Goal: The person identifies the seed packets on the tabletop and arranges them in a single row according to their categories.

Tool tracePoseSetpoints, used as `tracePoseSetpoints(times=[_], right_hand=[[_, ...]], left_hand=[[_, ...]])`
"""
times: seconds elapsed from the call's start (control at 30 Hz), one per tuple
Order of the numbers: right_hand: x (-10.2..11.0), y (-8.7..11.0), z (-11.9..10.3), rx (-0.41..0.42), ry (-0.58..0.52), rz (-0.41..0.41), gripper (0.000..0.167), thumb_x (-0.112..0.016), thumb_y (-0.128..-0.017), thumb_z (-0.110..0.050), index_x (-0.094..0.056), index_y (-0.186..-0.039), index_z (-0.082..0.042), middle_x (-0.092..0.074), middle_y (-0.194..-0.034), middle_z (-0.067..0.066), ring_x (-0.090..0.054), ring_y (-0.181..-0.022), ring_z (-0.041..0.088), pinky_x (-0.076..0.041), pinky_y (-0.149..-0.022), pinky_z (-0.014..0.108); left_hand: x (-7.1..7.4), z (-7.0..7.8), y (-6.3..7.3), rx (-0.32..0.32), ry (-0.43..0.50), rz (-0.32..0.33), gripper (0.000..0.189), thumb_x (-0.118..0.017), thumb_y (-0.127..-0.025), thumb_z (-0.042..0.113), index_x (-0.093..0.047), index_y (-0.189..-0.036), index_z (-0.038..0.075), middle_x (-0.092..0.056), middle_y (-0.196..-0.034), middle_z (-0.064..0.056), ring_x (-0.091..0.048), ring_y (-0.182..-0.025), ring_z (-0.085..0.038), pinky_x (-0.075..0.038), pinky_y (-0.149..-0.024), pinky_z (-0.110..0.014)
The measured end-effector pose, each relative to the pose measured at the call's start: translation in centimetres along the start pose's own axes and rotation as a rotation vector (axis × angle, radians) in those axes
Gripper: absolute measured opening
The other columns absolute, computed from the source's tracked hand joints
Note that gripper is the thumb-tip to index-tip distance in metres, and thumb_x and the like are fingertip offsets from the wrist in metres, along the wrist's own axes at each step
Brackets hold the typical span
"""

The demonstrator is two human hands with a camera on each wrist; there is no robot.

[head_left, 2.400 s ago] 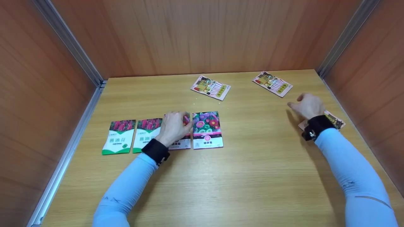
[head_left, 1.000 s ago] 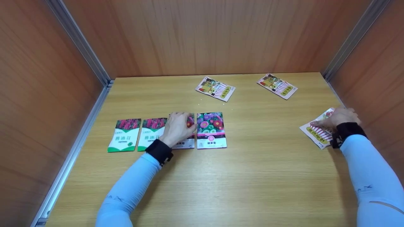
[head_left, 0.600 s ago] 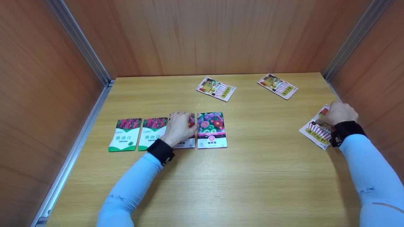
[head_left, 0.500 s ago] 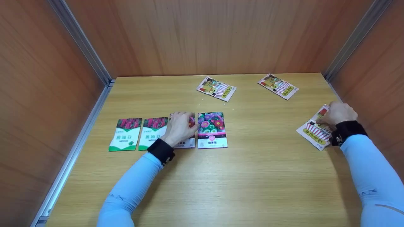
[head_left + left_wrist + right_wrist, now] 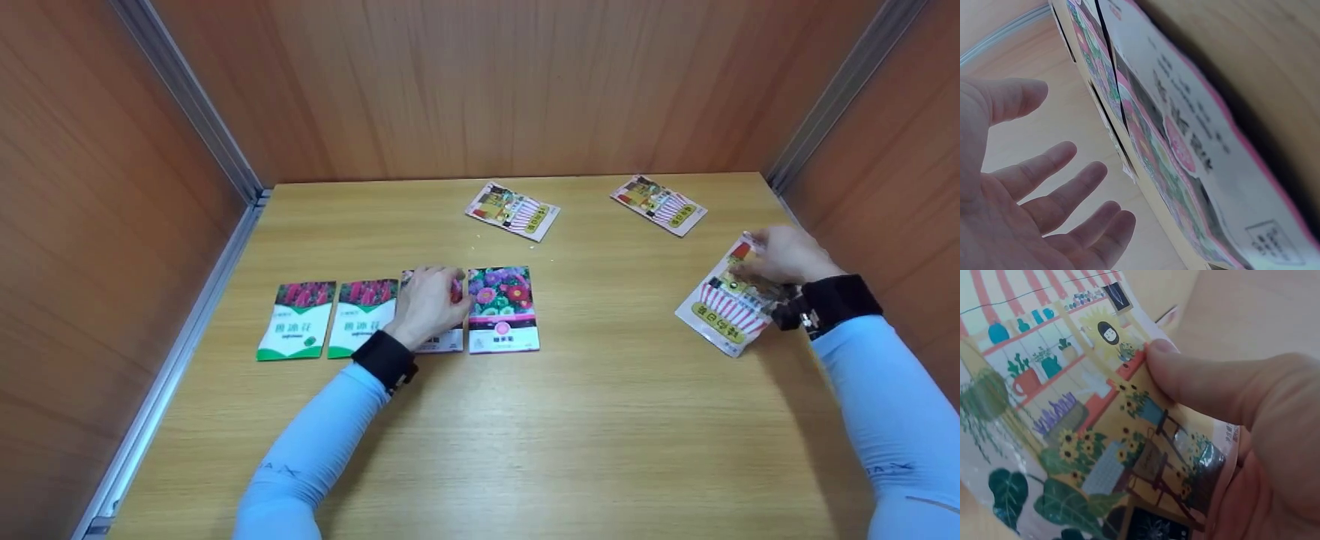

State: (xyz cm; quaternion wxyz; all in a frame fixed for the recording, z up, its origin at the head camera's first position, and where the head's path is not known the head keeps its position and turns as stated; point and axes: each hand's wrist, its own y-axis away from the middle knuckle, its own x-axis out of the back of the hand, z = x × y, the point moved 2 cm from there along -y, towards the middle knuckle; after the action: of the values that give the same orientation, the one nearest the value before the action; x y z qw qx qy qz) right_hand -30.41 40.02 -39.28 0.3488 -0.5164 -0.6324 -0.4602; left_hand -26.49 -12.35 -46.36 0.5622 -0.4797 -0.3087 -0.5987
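Observation:
In the head view my right hand point(image 5: 791, 255) grips a seed packet point(image 5: 726, 315) with a striped awning and a yellow label. Seen from the right wrist, the thumb point(image 5: 1202, 379) presses on the printed face of this packet point(image 5: 1100, 410), while the fingers go behind its edge. My left hand point(image 5: 429, 304) hovers over a pink-edged flower seed packet point(image 5: 442, 341), hiding most of it. Spread, loosely bent fingers point(image 5: 1067, 197) with nothing between them show in the left wrist view. Just right of that hand lies a matching flower packet point(image 5: 502, 311).
Two green-and-white seed packets point(image 5: 296, 322) lie side by side at the left. Two more striped-awning packets, one back centre point(image 5: 512, 211) and one back right point(image 5: 658, 205), lie slanted near the rear wall point(image 5: 480, 90). Wooden side walls bound the table point(image 5: 570, 442).
My right hand has reached the packet at the right, taken hold of it, and brought it up and left, away from the right wall. The left hand has stayed at the flower packet.

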Motion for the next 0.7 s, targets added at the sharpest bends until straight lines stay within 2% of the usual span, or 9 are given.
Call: tracePoseSetpoints(times=[0.17, 0.33, 0.47, 0.57, 0.7], right_hand=[[0.5, 0.2, -2.0, 0.051, -0.059, 0.019, 0.056, -0.066, -0.075, -0.043, -0.055, -0.112, -0.001, -0.058, -0.086, 0.014, -0.055, -0.070, 0.023, -0.045, -0.055, 0.032], [0.6, 0.4, -3.7, 0.072, -0.115, 0.096, 0.045, -0.064, -0.077, -0.044, -0.058, -0.102, -0.008, -0.058, -0.084, 0.013, -0.056, -0.067, 0.022, -0.047, -0.050, 0.033], [0.8, 0.5, -4.9, 0.090, -0.200, 0.163, 0.042, -0.064, -0.077, -0.044, -0.059, -0.098, -0.009, -0.059, -0.083, 0.012, -0.057, -0.065, 0.020, -0.047, -0.048, 0.032], [1.0, 0.5, -5.7, 0.103, -0.267, 0.221, 0.043, -0.064, -0.076, -0.045, -0.060, -0.098, -0.008, -0.061, -0.084, 0.010, -0.057, -0.066, 0.017, -0.047, -0.050, 0.028], [1.0, 0.3, -6.4, 0.101, -0.373, 0.278, 0.044, -0.066, -0.075, -0.042, -0.058, -0.100, -0.006, -0.061, -0.089, 0.011, -0.057, -0.069, 0.016, -0.047, -0.052, 0.025]], left_hand=[[-0.1, 0.2, -0.1, 0.003, 0.034, -0.010, 0.045, -0.065, -0.072, 0.044, -0.061, -0.109, 0.019, -0.058, -0.104, 0.000, -0.044, -0.100, -0.022, -0.035, -0.086, -0.042], [-0.4, 0.6, -0.2, 0.006, 0.067, -0.035, 0.050, -0.063, -0.073, 0.051, -0.060, -0.110, 0.018, -0.057, -0.096, 0.001, -0.041, -0.097, -0.020, -0.035, -0.082, -0.041], [-0.6, 0.8, -0.2, -0.016, 0.064, -0.012, 0.054, -0.058, -0.073, 0.058, -0.062, -0.108, 0.017, -0.057, -0.094, 0.001, -0.043, -0.095, -0.020, -0.036, -0.080, -0.039], [-0.7, 1.0, -0.2, -0.029, 0.053, 0.014, 0.050, -0.059, -0.074, 0.055, -0.062, -0.105, 0.016, -0.058, -0.096, 0.000, -0.045, -0.095, -0.021, -0.036, -0.081, -0.039], [-0.8, 1.4, -0.4, -0.007, 0.066, 0.000, 0.046, -0.062, -0.075, 0.051, -0.061, -0.105, 0.017, -0.058, -0.098, -0.001, -0.044, -0.096, -0.022, -0.035, -0.081, -0.040]])
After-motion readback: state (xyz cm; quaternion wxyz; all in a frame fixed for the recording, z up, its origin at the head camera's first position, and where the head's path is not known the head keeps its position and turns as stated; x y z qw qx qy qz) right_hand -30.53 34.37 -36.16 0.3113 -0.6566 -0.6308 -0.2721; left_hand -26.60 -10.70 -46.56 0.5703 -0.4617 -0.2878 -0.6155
